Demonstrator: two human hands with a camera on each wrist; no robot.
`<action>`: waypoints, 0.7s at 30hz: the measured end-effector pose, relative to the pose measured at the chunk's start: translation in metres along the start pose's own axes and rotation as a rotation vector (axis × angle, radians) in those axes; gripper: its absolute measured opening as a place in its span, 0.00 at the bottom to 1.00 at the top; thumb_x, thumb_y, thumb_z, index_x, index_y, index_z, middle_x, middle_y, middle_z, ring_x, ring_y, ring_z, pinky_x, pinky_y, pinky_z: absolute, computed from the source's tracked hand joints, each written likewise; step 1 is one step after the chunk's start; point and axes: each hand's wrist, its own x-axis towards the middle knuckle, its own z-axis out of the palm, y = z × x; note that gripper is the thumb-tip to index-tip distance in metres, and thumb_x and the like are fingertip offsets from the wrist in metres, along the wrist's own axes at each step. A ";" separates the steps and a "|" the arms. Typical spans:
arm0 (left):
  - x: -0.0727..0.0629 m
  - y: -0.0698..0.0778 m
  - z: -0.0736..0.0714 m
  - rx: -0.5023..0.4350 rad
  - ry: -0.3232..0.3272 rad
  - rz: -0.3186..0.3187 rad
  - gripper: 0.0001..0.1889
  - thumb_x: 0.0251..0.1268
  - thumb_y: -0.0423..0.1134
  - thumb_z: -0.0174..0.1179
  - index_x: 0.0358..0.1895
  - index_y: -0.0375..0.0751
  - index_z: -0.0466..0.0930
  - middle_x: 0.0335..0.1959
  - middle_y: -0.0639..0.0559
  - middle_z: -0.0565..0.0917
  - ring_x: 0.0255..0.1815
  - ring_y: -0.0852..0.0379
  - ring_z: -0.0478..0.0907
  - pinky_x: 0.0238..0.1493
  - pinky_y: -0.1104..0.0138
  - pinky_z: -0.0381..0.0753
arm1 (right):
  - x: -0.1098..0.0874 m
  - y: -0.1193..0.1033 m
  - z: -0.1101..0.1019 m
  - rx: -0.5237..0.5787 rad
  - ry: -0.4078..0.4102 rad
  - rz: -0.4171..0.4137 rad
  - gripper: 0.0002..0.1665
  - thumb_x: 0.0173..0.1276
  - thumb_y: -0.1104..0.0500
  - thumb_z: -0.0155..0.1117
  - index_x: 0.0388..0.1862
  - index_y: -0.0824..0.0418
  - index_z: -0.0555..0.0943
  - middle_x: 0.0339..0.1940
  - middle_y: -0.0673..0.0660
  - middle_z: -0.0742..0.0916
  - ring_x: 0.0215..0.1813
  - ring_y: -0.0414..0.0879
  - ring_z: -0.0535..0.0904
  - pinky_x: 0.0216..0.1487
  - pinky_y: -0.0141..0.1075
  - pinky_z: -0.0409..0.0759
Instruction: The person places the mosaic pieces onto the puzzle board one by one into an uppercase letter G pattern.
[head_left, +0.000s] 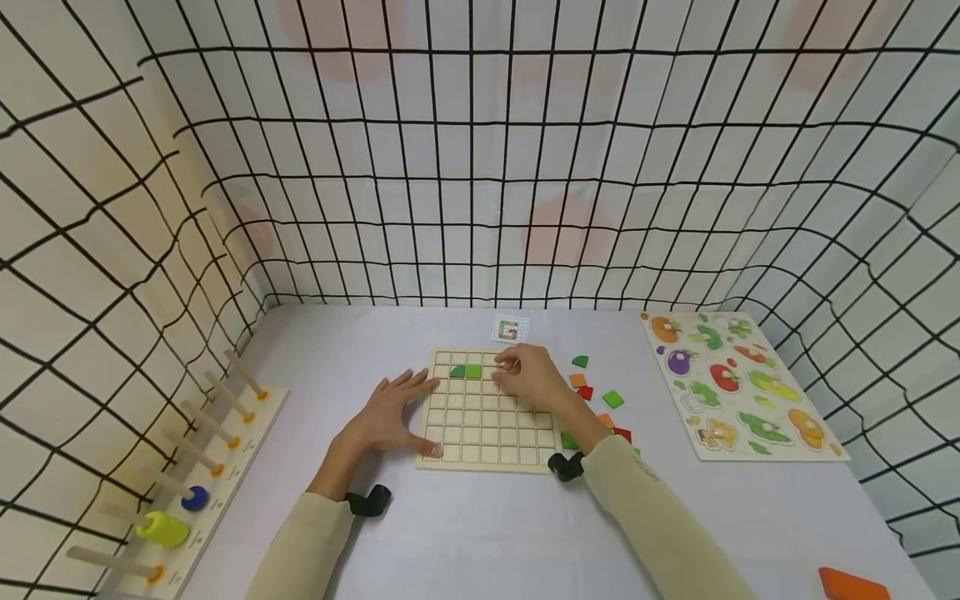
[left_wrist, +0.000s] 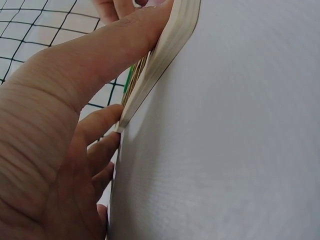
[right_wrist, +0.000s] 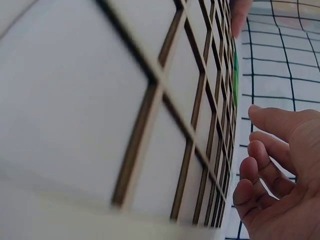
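A wooden grid board [head_left: 489, 435] lies flat on the white table. Two green pieces sit side by side in its upper left cells: a rounded piece [head_left: 457, 372] and a square tile [head_left: 473, 371]. My left hand [head_left: 386, 415] spreads along the board's left edge, thumb at the lower corner and fingertips higher up. Over the board's upper right part hovers my right hand [head_left: 534, 379]. In the right wrist view its fingers [right_wrist: 260, 187] are loosely bent, with the thumb apart from them and nothing visible between.
Several loose green, orange and red tiles [head_left: 613, 398] lie right of the board. A small pattern card [head_left: 511, 329] is behind it. A vegetable puzzle board [head_left: 697, 417] lies at right, a peg board [head_left: 255, 425] with rings at left. Black wire mesh [head_left: 471, 225] encloses the table.
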 end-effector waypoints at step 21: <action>-0.001 -0.001 0.002 -0.021 0.005 0.019 0.63 0.35 0.68 0.81 0.80 0.51 0.63 0.84 0.48 0.57 0.86 0.39 0.47 0.82 0.35 0.40 | -0.045 0.055 -0.064 -0.110 0.110 0.152 0.19 0.69 0.50 0.73 0.54 0.57 0.87 0.38 0.53 0.83 0.40 0.48 0.74 0.37 0.35 0.76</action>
